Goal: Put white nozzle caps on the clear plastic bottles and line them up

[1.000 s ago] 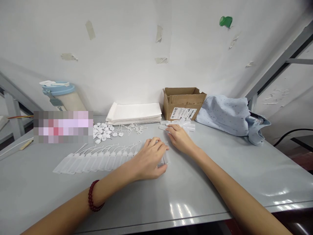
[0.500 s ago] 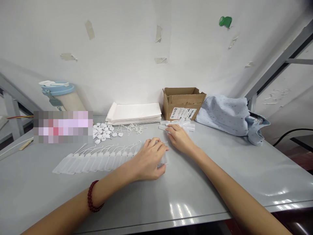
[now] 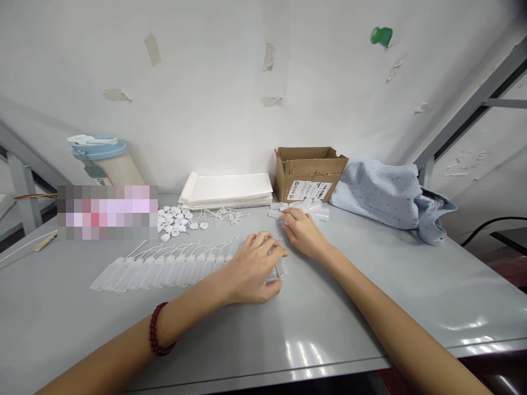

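A row of translucent white tags with thin looped ties (image 3: 164, 271) lies overlapping across the left and middle of the table. Over the row's right end is my left hand (image 3: 255, 269), fingers spread and curved down on the clear pieces there; the palm hides part of them. My right hand (image 3: 302, 230) rests with its fingertips at a small pile of clear plastic pieces (image 3: 320, 213) in front of the cardboard box, its fingers apart. Small white round pieces (image 3: 175, 219) are heaped at the back left, beside a tangle of thin white ties (image 3: 226, 215).
A cardboard box (image 3: 310, 178), a stack of white envelopes (image 3: 230, 189) and a light blue cloth (image 3: 379, 192) stand along the wall. At the back left are a blue-lidded bottle (image 3: 117, 164) and a blurred patch.
My left hand's thumb and fingers have opened slightly apart, showing more of the clear piece at the row's right end. My right hand has hardly moved.
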Motion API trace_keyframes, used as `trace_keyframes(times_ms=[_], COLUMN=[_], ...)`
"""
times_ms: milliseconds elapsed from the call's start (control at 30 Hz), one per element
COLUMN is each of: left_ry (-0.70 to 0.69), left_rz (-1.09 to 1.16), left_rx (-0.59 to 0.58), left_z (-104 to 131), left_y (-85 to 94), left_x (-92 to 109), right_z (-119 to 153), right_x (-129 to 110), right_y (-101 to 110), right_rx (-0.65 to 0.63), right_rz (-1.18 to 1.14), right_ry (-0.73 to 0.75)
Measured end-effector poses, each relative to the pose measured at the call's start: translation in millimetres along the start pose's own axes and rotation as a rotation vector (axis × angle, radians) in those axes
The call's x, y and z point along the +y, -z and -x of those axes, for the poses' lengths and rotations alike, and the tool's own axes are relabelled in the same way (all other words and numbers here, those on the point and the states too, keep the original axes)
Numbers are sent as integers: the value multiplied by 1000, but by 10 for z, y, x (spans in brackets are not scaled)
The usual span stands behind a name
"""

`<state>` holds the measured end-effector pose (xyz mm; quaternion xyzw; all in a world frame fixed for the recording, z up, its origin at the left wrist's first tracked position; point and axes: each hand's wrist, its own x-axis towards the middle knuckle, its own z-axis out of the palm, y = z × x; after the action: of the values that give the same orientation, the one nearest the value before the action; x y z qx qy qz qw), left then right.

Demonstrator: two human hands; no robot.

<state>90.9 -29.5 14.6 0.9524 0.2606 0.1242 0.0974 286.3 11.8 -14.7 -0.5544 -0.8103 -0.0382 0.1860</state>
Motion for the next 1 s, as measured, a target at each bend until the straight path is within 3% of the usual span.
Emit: trace_keyframes(times_ms=[733,1000], left_ry=[16,84], left_rz=[-35,32], left_rx=[-11,79], left_z=[-3,-34], left_y=[-5,73], left_x=[-4,-55], right_z=[8,18], right_x=[-6,-41], right_y=[3,-18], right_rx=[-23,-54], right_rz=[22,45], right_ry=[-11,18])
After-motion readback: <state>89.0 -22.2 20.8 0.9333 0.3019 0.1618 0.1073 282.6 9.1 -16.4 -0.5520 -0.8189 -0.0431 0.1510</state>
